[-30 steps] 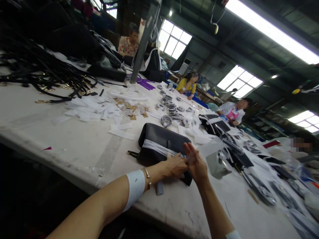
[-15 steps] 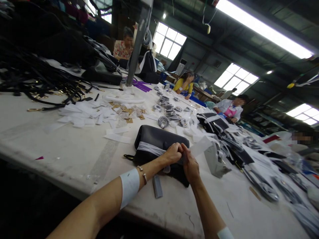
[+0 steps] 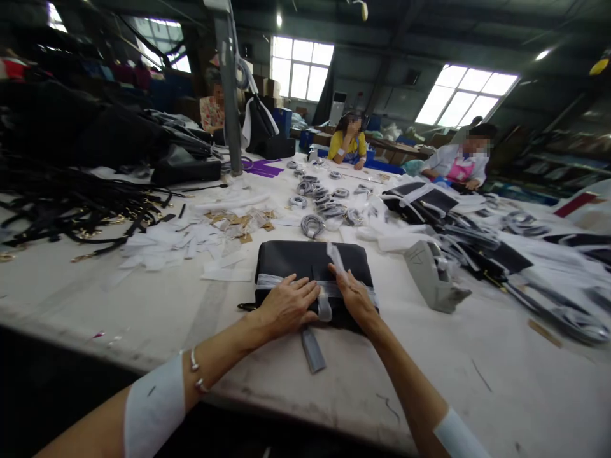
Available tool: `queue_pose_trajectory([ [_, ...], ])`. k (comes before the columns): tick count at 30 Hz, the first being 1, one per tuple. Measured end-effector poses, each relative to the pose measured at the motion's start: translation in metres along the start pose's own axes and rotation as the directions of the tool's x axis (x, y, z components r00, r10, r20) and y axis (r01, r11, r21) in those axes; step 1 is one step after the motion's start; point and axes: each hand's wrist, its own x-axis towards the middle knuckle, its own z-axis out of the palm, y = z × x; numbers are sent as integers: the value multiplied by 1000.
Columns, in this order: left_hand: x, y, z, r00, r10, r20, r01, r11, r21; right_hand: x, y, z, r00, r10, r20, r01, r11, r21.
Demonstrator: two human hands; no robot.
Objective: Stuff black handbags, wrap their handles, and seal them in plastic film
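Note:
A black bag (image 3: 286,257) lies on the pale table in front of me, with a whitish wrapping strip (image 3: 270,279) across its front. My left hand (image 3: 289,304) rests flat on the bag's lower left part, fingers spread towards the middle. On the right part lies my right hand (image 3: 356,298), its fingers stretched out beside an upright strip of translucent white material (image 3: 337,259). Between the hands a loop of the same material (image 3: 324,305) hangs over the front edge. A grey flat piece (image 3: 312,351) sits just below the bag.
A grey tape dispenser (image 3: 432,277) stands to the right. White strips (image 3: 167,245) and black straps (image 3: 109,210) cover the left side. Coiled grey cords (image 3: 312,224) lie behind the bag, a metal post (image 3: 229,95) rises there, and people sit across the table.
Both hands have moved apart from their meeting point and now lie on the bag. The bag sits straighter in view, and the view has turned and levelled.

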Motion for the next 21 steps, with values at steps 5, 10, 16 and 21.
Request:
queue_pose_trajectory([
  [5,4,-1,1,1000,2,-22,-3,1000,-18,-4,-8,25,980,-152,127,195,862,-468],
  [10,3,0,-8,999,-4,-49,1,998,-61,-8,-17,33,970,-174,170,242,743,-623],
  [16,-10,-5,-16,988,-7,-153,-11,993,-115,-10,-24,30,944,-224,242,330,645,-689],
  [21,-23,-15,-38,888,-353,-294,240,902,-358,-11,-28,30,930,-219,294,365,620,-695],
])
